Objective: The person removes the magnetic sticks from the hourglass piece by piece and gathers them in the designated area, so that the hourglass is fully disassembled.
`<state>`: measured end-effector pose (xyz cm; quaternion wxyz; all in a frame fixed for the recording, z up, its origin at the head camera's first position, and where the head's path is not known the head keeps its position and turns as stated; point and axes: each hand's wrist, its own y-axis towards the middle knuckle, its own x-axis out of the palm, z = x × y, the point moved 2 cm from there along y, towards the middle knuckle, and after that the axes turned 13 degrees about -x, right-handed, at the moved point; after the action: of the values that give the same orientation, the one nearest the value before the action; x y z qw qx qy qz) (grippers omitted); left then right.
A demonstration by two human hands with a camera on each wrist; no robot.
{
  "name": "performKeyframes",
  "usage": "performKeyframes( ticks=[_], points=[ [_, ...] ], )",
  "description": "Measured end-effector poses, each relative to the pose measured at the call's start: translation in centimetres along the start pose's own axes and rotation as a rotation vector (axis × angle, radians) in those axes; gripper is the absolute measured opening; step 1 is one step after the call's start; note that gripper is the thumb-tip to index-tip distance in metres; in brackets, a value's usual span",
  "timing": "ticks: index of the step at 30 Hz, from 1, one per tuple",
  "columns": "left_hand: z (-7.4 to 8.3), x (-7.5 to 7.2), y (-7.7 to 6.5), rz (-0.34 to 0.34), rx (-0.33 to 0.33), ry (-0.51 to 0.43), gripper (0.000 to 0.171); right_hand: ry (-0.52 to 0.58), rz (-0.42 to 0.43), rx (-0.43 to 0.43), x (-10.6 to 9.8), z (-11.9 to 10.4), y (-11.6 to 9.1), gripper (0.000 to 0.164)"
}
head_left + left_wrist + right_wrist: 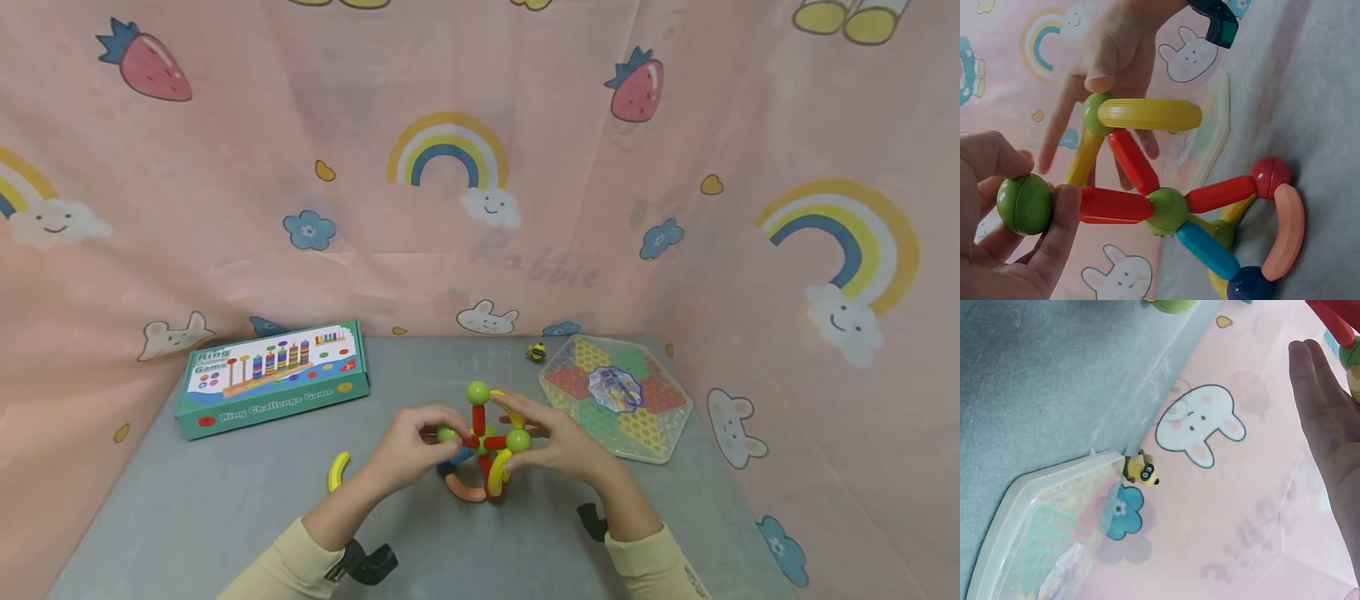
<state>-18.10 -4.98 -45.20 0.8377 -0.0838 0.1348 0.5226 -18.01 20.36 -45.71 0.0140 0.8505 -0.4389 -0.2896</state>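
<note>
Head view: ball-and-rod build (483, 442) on the worktop (465, 558), between both hands; left hand (412, 450) pinches the left green ball (1024, 204), at the outer end of the left red rod (1116, 205); contact there masked, cannot tell; rod's long axis runs left-right to the central green ball (1167, 211); right hand (561, 440) farther, fingers (1059, 125) extended, thumb at the right green ball (518, 440).

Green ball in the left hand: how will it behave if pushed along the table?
The ball would likely roll, being round with no flat side showing. Probably stiff: it looks undented in the left hand. The seam hints at joined shells, so perhaps light.
</note>
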Motion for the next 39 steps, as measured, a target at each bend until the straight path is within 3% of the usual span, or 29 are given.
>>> performKeyframes(
  ticks=[6, 11, 16, 19, 23, 30, 39],
  points=[
    [0.5, -1.4, -0.3, 0.01, 0.001, -0.018, 0.031, -0.004, 0.035, 0.005, -0.2, 0.2, -0.3, 0.089],
    [0.1, -4.6, -0.2, 0.073, 0.007, 0.0, 0.044, -0.01, 0.068, 0.004, -0.6, 0.2, -0.6, 0.088],
    [-1.2, -8.2, -0.2, 0.162, -0.112, 0.129, 0.046, -0.016, 0.062, -0.013, -0.7, 0.1, -0.7, 0.086],
    [-2.2, -9.5, -0.2, 0.182, -0.205, 0.177, 0.042, -0.017, 0.057, -0.015, -0.8, 0.1, -0.9, 0.085],
    [-3.3, -10.2, -0.3, 0.204, -0.282, 0.229, 0.04, -0.022, 0.056, -0.005, -1.0, 0.3, -1.1, 0.083],
    [-5.0, -10.7, -0.2, 0.239, -0.319, 0.302, 0.04, -0.028, 0.056, 0.034, -1.1, 0.6, -1.4, 0.083],
    [-10.6, -12.4, -0.5, 0.297, -0.458, 0.366, 0.039, -0.05, 0.055, 0.032, -1.3, 0.6, -1.3, 0.082]
  ],
)
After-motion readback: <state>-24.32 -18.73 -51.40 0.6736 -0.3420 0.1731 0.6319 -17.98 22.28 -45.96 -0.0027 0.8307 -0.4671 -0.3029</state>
